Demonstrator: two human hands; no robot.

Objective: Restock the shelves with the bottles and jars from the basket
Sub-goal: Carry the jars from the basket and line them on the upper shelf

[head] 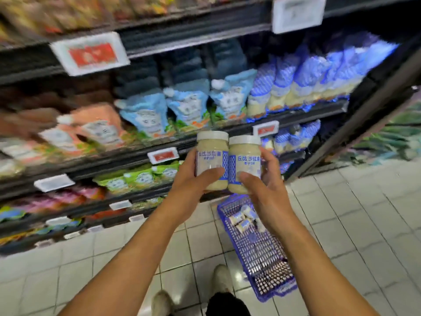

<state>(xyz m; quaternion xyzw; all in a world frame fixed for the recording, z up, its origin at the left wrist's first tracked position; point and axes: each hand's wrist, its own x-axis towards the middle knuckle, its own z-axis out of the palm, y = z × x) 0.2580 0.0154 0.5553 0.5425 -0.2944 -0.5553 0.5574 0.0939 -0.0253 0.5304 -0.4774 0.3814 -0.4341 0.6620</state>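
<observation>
The floor [364,224] has white tiles. A blue basket [262,254] sits on it with a few small jars [243,216] inside. Dark shelves [159,147] hold blurry blue bags [145,115]. The left hand [193,179] grips a white-lid jar [211,156]. The right hand [264,181] grips a second jar [245,160]. The two touch, up in front of the shelves.

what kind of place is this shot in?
Most likely a supermarket aisle: tiered shelves with price tags on their edges, rows of identical pouches, and a blue basket on the tiled floor. The left hand and right hand hold two matching jars.
</observation>
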